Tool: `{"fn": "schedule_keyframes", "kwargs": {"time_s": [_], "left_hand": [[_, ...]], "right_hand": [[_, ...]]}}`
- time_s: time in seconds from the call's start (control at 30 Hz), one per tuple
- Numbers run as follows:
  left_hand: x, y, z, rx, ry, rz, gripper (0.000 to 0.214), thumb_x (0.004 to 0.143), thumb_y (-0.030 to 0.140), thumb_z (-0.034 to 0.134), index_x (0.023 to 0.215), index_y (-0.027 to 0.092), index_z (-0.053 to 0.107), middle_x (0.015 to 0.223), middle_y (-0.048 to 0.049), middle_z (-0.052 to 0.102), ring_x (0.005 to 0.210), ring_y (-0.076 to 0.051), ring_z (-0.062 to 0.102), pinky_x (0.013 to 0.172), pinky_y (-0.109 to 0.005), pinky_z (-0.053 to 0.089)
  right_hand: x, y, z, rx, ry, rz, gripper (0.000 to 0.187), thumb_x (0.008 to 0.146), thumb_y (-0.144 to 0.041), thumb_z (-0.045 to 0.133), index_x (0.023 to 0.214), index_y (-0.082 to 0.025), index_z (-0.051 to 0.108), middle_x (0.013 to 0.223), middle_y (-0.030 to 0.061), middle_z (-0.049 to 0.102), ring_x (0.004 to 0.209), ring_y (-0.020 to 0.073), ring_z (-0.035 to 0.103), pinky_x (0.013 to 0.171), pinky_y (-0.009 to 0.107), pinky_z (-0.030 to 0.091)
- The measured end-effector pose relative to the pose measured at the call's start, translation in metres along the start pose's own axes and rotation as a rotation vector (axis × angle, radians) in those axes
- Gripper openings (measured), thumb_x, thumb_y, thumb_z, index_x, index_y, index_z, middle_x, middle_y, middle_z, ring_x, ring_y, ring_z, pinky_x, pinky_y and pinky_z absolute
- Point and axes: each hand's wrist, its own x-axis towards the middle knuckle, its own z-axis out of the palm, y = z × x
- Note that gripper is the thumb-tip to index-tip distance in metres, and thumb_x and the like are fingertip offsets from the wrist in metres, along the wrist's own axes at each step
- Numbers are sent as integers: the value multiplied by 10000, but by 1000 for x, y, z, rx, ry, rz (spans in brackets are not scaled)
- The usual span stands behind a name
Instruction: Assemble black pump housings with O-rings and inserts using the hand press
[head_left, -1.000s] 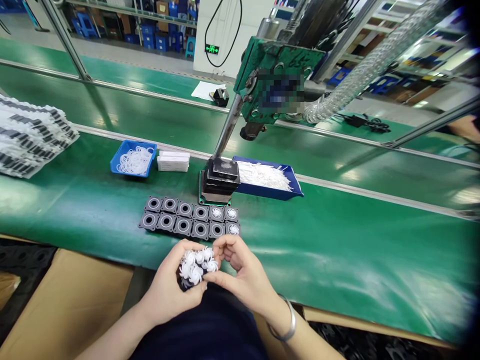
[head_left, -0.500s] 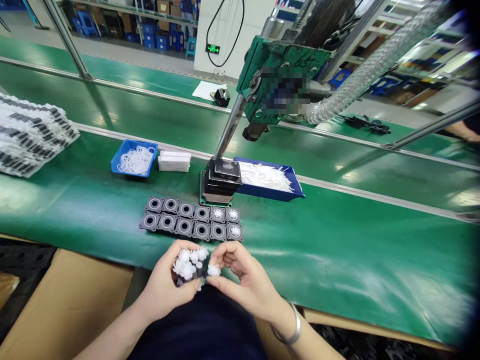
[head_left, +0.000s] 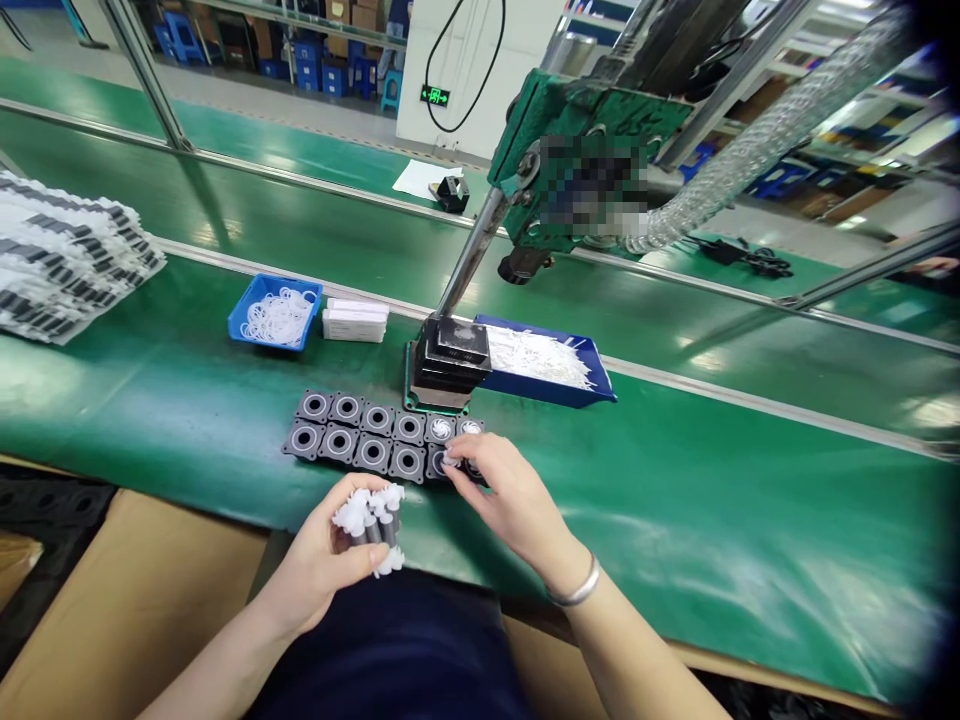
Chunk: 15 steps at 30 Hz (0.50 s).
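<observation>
My left hand (head_left: 322,550) is wrapped round a bunch of impellers (head_left: 367,515) with white finned heads and dark grey shafts, above the near edge of the table. My right hand (head_left: 502,490) reaches over the two rows of black square housings (head_left: 373,452) and pinches one white impeller (head_left: 451,457) at a housing in the near row, towards the right end. Two housings of the far row hold a white impeller (head_left: 441,429). The other visible housings show a white ring round a dark hole. My right fingers partly cover the housings at the right end.
Behind the housings stands a press with a black block (head_left: 454,355) at its base and a green head (head_left: 585,160) above. A blue tray of white rings (head_left: 274,312), white cards (head_left: 355,320) and a dark blue bin of white strips (head_left: 544,365) lie behind. Stacked white-and-black parts (head_left: 67,260) sit left.
My right hand has moved from beside my left hand, forward and right to the near row of housings, carrying one impeller. My left hand still holds the bunch and has shifted slightly left.
</observation>
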Motion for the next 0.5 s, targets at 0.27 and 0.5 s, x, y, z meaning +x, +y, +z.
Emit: {"fn": "schedule_keyframes", "kwargs": {"time_s": [0.27,0.5], "left_hand": [[3,-8,1,-11,-91,59,643,739,341,820,1280,258,481,1077,-50,592,926,-187,578,803,-299,465],[0,-3,1,-144,-214,-36,560,694,377,845,1117,228,508,915,-18,572,762,-156,599,678,-267,466]], "right_hand": [[12,-42,-12,531,-280,56,346,954,-297,637,1292,-243,583,1155,90,618,934,177,622,851,332,550],[17,-42,-2,665,-188,20,141,906,-290,712,1029,-220,716,910,40,674,843,165,623,765,305,523]]}}
